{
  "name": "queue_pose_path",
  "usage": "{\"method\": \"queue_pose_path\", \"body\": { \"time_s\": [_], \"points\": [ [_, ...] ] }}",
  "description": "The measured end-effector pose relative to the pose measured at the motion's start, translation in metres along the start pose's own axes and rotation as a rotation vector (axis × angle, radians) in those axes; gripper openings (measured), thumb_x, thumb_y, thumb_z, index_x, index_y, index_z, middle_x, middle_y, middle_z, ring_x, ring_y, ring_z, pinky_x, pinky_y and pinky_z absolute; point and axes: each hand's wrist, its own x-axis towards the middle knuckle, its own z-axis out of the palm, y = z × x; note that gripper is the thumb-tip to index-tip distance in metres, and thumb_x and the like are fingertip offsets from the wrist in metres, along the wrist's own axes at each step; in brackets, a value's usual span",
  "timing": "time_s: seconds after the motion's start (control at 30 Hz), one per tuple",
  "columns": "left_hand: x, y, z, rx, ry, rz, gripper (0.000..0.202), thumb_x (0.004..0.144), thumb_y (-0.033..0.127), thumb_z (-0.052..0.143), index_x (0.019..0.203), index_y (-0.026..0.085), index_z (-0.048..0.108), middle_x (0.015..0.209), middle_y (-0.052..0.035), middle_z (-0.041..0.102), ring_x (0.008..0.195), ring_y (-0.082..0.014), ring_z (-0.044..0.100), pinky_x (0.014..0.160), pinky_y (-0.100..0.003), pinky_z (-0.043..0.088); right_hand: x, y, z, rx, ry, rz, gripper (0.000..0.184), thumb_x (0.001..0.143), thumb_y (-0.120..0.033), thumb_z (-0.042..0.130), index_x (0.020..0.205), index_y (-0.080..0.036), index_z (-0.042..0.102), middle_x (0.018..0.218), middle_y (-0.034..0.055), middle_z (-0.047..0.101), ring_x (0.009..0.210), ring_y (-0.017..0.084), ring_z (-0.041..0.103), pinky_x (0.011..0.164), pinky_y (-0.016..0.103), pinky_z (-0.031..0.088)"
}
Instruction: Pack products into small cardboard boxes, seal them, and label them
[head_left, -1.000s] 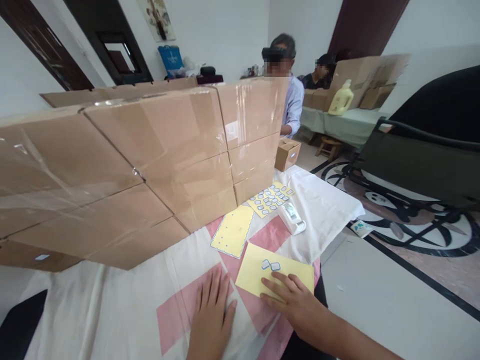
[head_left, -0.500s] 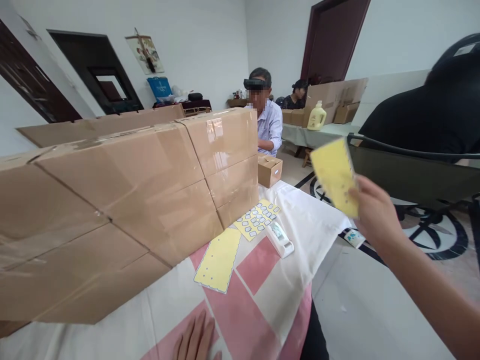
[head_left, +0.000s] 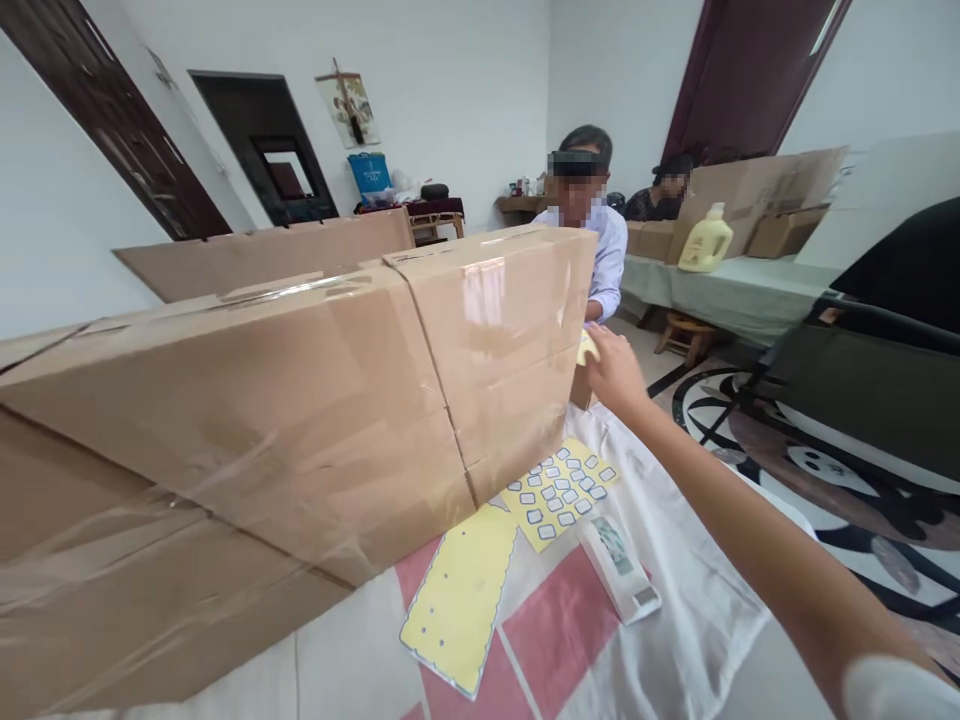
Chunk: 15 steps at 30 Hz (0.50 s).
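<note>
My right hand reaches forward past the end of the stacked cardboard boxes, fingers closed on a yellow card. Most of that card is hidden behind the boxes and my fingers. Below, on the cloth-covered table, lies a yellow sheet with a wavy blue border and a few dots. Beside it is another yellow sheet patterned with blue-outlined white blocks. A white device with a printed top rests to the right of both. My left hand is out of view.
Across the boxes sits a person in a light shirt. A small brown box shows under my hand. Farther right are a second table with a pale yellow jug, and a dark chair.
My right hand has carried the yellow card left and forward, from the open right side to the boxes' far end. My left hand has left the view, which has turned left.
</note>
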Motion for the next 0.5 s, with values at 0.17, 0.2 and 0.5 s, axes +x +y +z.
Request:
{"method": "queue_pose_path", "body": {
  "time_s": [0.17,0.2,0.5],
  "points": [
    [-0.043,-0.013,-0.019,-0.152,0.043,-0.094,0.034,0.093,0.057,0.06,0.122,0.041,0.068,0.128,-0.0063,0.069,0.117,-0.0243,0.065,0.096,-0.042,0.058,-0.113,-0.059,-0.046,0.325,-0.102,-0.087,0.02,0.1,-0.025,0.046,0.088,-0.021,0.061,0.082,0.0062,0.069,0.077,0.022,0.066,0.072,0.035,0.05],
    [-0.064,-0.016,-0.027,-0.173,0.051,-0.136,0.03,0.093,0.053,0.059,0.118,0.043,0.07,0.122,-0.0043,0.073,0.113,-0.025,0.068,0.092,-0.041,0.06,-0.132,-0.087,-0.049,0.383,-0.251,-0.138,0.022,0.1,-0.024,0.046,0.083,-0.021,0.059,0.077,0.0041,0.067,0.071,0.019,0.064,0.067,0.032,0.049],
    [-0.15,-0.161,-0.153,-0.266,0.458,-0.829,0.033,0.086,0.035,0.053,0.114,0.022,0.062,0.118,-0.01,0.071,0.107,-0.0283,0.068,0.094,-0.046,0.057,-0.215,-0.397,0.001,0.91,-0.765,-0.746,0.024,0.099,-0.019,0.045,0.093,-0.02,0.067,0.089,0.0067,0.072,0.084,0.02,0.067,0.075,0.034,0.053]
  ]
}}
